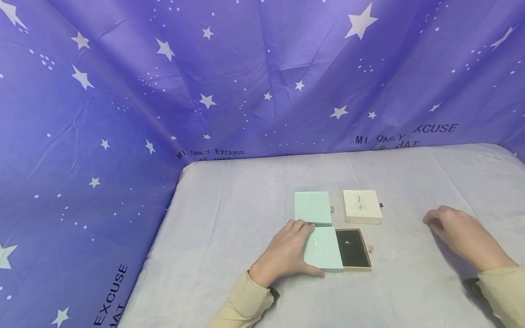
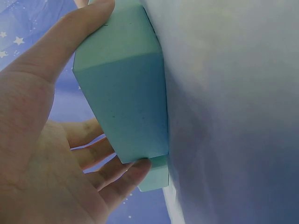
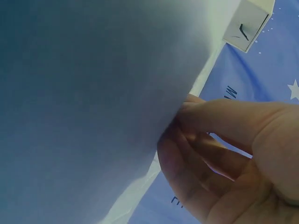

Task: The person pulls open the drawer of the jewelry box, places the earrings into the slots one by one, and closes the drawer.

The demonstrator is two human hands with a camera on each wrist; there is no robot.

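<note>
My left hand (image 1: 285,250) grips a mint-green drawer box (image 1: 323,249) by its sides, thumb at the near side and fingers at the far side. In the left wrist view, the thumb and fingers span the box's mint-green end (image 2: 126,107). Its drawer (image 1: 356,268) is pulled out to the right, showing a black pad (image 1: 354,255) with a small silver star-shaped piece (image 1: 347,242) on it and a pinkish pull tab (image 1: 371,248). Off to the right, my right hand (image 1: 461,232) rests low over the cloth, fingers loosely bent, nothing visible in them.
Behind the held box lies another mint-green box (image 1: 311,206), its tab (image 1: 332,209) facing right. A cream box (image 1: 362,206) with dark print and a black tab sits beside that. Pale cloth (image 1: 229,209) covers the table; a purple star-patterned curtain (image 1: 254,68) hangs behind and at left.
</note>
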